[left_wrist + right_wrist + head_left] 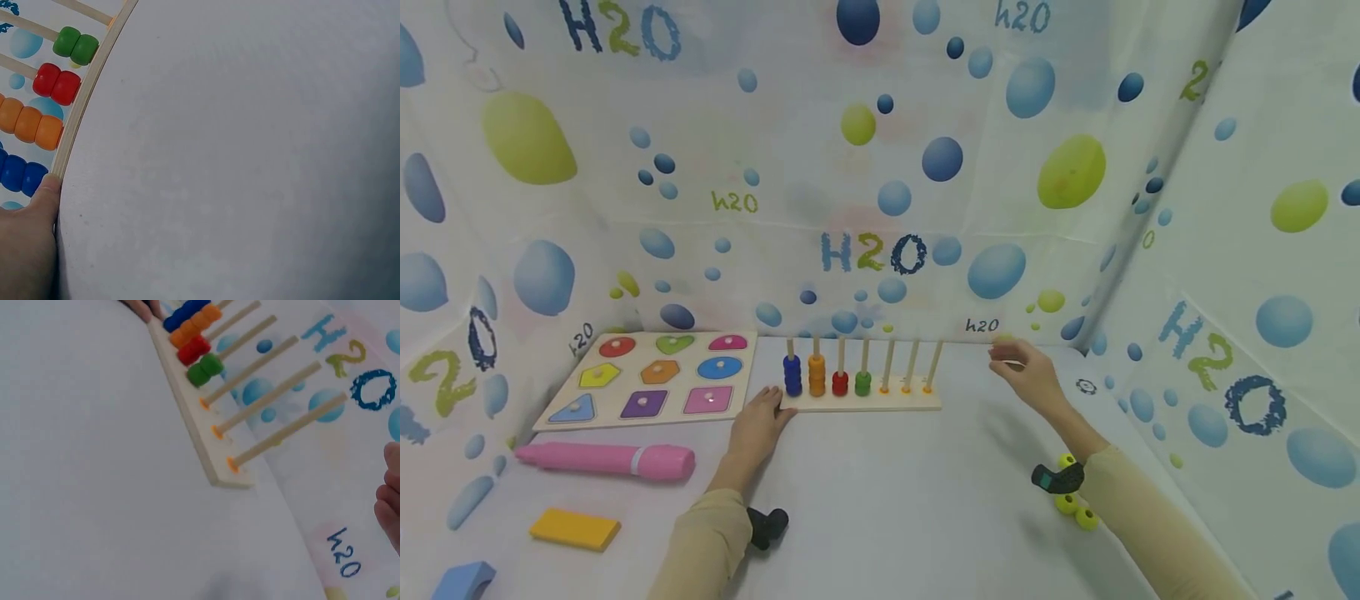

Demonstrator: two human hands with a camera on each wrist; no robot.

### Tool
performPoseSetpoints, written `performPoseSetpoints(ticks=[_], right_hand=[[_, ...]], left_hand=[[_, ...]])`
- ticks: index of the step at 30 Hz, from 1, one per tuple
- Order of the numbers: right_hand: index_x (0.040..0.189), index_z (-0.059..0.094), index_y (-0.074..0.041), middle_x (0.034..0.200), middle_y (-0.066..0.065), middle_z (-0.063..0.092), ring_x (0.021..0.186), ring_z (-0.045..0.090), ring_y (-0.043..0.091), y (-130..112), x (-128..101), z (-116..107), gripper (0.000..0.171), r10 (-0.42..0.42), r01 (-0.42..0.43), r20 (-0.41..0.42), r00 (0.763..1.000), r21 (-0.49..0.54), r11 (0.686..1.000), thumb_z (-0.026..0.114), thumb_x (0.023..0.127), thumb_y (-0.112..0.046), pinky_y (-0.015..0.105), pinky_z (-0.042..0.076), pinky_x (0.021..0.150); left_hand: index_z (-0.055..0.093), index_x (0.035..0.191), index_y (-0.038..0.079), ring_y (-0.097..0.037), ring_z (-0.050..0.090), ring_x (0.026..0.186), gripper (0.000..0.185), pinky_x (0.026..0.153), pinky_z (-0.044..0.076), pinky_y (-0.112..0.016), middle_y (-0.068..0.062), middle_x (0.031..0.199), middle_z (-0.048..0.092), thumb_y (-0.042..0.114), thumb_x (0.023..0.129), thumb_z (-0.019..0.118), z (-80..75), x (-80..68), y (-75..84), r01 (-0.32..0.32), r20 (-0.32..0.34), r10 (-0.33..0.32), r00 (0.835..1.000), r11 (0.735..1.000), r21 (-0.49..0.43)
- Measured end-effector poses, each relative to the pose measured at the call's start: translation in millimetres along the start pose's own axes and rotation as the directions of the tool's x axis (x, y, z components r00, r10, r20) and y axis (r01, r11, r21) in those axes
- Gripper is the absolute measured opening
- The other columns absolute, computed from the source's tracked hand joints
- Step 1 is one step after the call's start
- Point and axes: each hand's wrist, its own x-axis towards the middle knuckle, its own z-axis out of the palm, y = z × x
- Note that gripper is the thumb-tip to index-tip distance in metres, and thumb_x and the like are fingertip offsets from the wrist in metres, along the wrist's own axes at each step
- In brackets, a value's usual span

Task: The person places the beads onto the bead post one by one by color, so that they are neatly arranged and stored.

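Observation:
A wooden peg stand [865,404] stands on the white table, seven upright rods in a row. Its four left rods carry blue beads [792,375], orange beads [816,375], red beads [840,383] and green beads [862,383]; the three right rods are bare. My left hand [763,412] rests with straight fingers against the stand's left end, and its thumb [31,231] touches the base edge [81,106]. My right hand [1026,371] hovers right of the stand and seems to pinch a small yellow-green bead [1003,340], which is blurred. Only its fingers [390,487] show in the right wrist view.
A shape puzzle board [651,375] lies at the back left. In front of it lie a pink cylinder [606,460], a yellow block [575,528] and a blue block [463,581]. Loose yellow-green beads [1075,508] sit by my right wrist. Printed cloth walls close in three sides.

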Motion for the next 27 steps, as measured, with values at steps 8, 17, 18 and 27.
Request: performPoseSetpoints(ticks=[8, 17, 18, 27], right_hand=[[0.113, 0.06, -0.002, 0.106, 0.009, 0.066, 0.096, 0.065, 0.023, 43, -47, -22, 0.028, 0.081, -0.076, 0.06, 0.995, -0.075, 0.994, 0.067, 0.088, -0.01, 0.029, 0.055, 0.082], [0.111, 0.061, -0.007, 0.105, 0.009, 0.067, 0.098, 0.064, 0.026, 72, -101, -47, 0.025, 0.172, -0.16, 0.047, 0.984, -0.19, 0.969, 0.067, 0.089, -0.014, 0.032, 0.055, 0.082], [0.111, 0.061, -0.008, 0.105, 0.009, 0.067, 0.098, 0.064, 0.026, 75, -106, -49, 0.024, 0.177, -0.165, 0.042, 0.983, -0.203, 0.965, 0.067, 0.089, -0.015, 0.03, 0.055, 0.082], [0.111, 0.061, -0.005, 0.104, 0.009, 0.068, 0.095, 0.065, 0.018, 89, -141, -70, 0.027, 0.181, -0.165, 0.062, 0.982, -0.199, 0.966, 0.067, 0.09, -0.02, 0.018, 0.054, 0.078]], left_hand=[[0.045, 0.135, -0.008, -0.039, 0.035, 0.132, 0.056, 0.107, 0.03, -0.053, -0.025, 0.138, 0.044, 0.029, 0.095, 0.059, 1.1, 0.3, -1.8, -0.003, 0.014, 0.003, 1.0, 1.0, 0.002], [0.045, 0.134, -0.008, -0.039, 0.037, 0.131, 0.056, 0.106, 0.032, -0.053, -0.026, 0.137, 0.045, 0.029, 0.094, 0.059, 1.5, 0.5, -2.9, -0.014, 0.0, 0.014, 1.0, 1.0, 0.008], [0.045, 0.134, -0.008, -0.04, 0.037, 0.131, 0.056, 0.106, 0.032, -0.053, -0.026, 0.137, 0.045, 0.029, 0.094, 0.059, 1.3, 0.2, -2.8, -0.016, 0.001, 0.016, 1.0, 1.0, 0.005], [0.047, 0.132, -0.01, -0.04, 0.038, 0.13, 0.056, 0.106, 0.032, -0.053, -0.026, 0.135, 0.047, 0.027, 0.093, 0.061, 0.2, -0.3, -1.9, -0.024, -0.016, 0.023, 1.0, 0.999, -0.029]])
